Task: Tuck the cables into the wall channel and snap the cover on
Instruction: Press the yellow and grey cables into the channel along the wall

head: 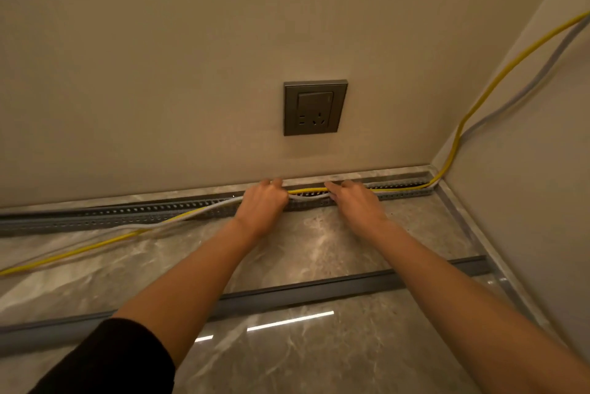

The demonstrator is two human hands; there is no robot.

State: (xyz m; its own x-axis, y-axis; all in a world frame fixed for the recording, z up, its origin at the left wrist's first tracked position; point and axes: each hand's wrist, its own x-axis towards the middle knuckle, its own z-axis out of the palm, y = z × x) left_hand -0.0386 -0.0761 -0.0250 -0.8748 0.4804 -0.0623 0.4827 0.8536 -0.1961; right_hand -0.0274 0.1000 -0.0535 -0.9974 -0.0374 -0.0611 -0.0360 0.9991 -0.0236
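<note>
Two cables, one yellow cable [472, 109] and one grey-white cable [526, 87], run down the right wall into one slotted grey channel [127, 213] at the foot of the back wall. Right of the hands both lie in the channel; left of them both leave it and trail across the marble floor [319, 243]. Left hand [263, 202] is curled closed on the cables at the channel. Right hand [354, 202] rests on them, fingers [333, 187] bent down; whether it grips cannot be told. One cover strip [319, 291] lies loose on the floor, well apart. One socket [314, 107] sits above.
</note>
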